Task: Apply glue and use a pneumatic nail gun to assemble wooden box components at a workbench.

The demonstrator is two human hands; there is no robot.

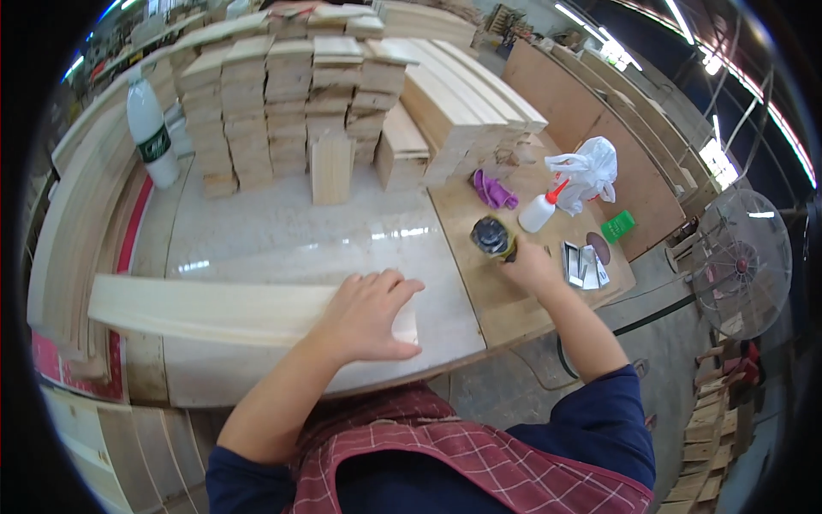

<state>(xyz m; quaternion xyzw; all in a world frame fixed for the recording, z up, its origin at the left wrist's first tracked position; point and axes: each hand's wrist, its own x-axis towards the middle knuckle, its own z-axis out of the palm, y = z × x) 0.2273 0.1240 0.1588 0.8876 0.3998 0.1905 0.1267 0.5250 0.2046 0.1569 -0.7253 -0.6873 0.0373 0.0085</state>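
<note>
At left-centre the board (214,308) lies on the bench (325,244), its right end under the left hand (364,317), which rests with fingers spread, unclenched. Right of centre the right hand (533,267) grips a tool (494,237), its kind hard to tell, apart from the board. The board seems positioned; the tool's work on it appears left to do.

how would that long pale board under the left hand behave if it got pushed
The long pale board would probably stay stiff, since it looks fairly thick. It seems unlikely to roll, given its flat faces. It might slide easily, because the bench top looks smooth and shiny, though the left hand resting on the board could hold it back.
</note>
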